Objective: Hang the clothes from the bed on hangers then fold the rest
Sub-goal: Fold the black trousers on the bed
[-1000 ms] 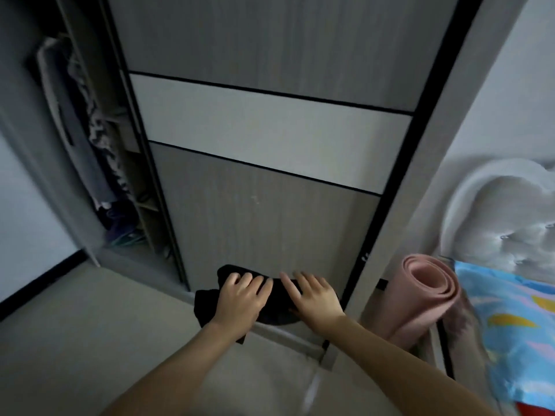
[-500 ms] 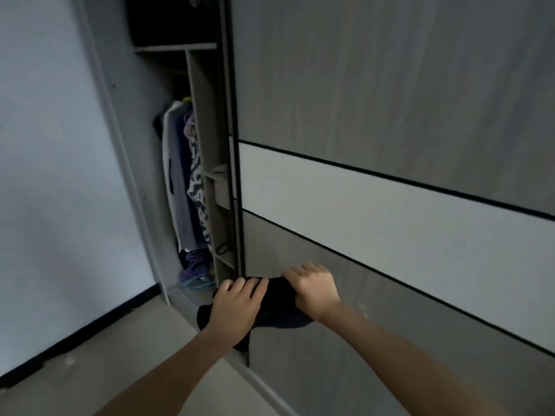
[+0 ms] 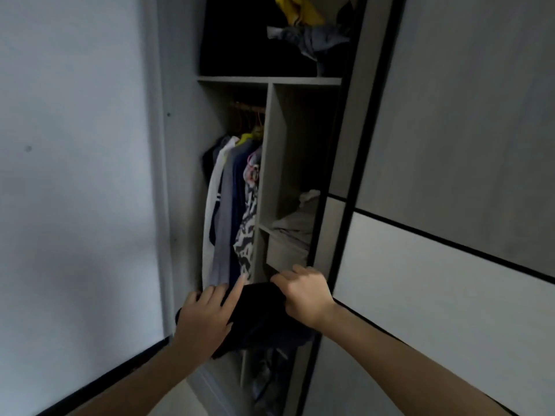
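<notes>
A plain pale wall (image 3: 75,175) fills the left, with a dark skirting strip along its foot. My left hand (image 3: 207,316) lies on top of the black garment (image 3: 261,319), fingers fairly straight and spread, the forefinger reaching up and to the right. The thumb is hidden beneath, so I see only flat fingers resting on the cloth.

The garment is a small, dark, matt bundle, folded over on itself, with no print or trim that I can make out. I hold it up in front of the lower part of the open wardrobe, just below the hems of the hanging clothes (image 3: 228,220): white, grey, navy and a black-and-white patterned piece on a rail. Its long axis runs across from one hand to the other, rising slightly toward the right. A loose part sags below my left palm and points down and to the left.

My right hand (image 3: 303,295) is curled over the garment's upper right edge and grips it, knuckles uppermost.

Right of the upright divider (image 3: 267,175), a pale crumpled cloth (image 3: 295,225) lies on a shelf. On the top shelf sit a yellow cloth (image 3: 295,10) and grey ones. At the far right stands the grey sliding door (image 3: 465,130) with its white band (image 3: 435,280)
</notes>
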`<action>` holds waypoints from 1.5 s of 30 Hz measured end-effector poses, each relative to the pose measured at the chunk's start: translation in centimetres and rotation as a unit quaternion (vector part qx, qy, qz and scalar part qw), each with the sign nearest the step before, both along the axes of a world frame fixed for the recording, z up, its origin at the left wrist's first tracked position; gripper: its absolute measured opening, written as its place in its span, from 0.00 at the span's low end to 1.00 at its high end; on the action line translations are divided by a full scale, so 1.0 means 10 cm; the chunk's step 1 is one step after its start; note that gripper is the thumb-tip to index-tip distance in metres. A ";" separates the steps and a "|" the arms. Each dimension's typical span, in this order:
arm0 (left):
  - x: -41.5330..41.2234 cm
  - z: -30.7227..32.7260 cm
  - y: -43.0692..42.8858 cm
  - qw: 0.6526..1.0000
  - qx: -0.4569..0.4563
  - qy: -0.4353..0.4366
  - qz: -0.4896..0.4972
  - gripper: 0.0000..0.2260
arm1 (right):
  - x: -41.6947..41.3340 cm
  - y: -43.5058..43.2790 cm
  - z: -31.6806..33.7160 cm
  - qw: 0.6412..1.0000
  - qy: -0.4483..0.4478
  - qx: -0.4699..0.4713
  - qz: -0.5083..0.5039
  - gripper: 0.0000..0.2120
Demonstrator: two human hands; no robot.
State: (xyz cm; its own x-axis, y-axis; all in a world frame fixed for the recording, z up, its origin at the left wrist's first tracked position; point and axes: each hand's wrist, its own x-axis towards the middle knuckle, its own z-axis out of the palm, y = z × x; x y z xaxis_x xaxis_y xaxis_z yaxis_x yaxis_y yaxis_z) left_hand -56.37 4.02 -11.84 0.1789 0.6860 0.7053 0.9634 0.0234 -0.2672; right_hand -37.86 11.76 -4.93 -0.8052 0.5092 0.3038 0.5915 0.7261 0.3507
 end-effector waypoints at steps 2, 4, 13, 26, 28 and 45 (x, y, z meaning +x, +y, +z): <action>-0.50 0.15 0.30 1.000 -0.007 0.006 -0.015 0.37 | -0.43 0.28 0.09 0.998 0.023 -0.041 -0.040 0.15; -0.81 0.34 0.58 0.999 -0.014 0.005 -0.032 0.36 | -0.71 0.43 0.29 0.997 0.039 -0.043 -0.041 0.14; -0.96 1.62 2.21 0.968 0.135 -0.081 -0.195 0.28 | -1.13 1.48 2.01 0.948 0.018 0.241 -0.209 0.19; -0.27 1.45 3.95 0.950 0.132 0.015 -0.283 0.24 | -0.70 2.57 1.25 0.834 0.159 0.198 -0.490 0.17; -0.29 0.93 3.96 0.956 -0.035 0.079 -0.280 0.30 | -0.67 2.55 0.71 0.847 0.071 0.100 -0.518 0.20; -0.42 0.47 3.35 0.900 -0.143 0.002 -0.411 0.37 | -0.95 1.30 0.36 0.841 -0.025 0.079 -0.534 0.31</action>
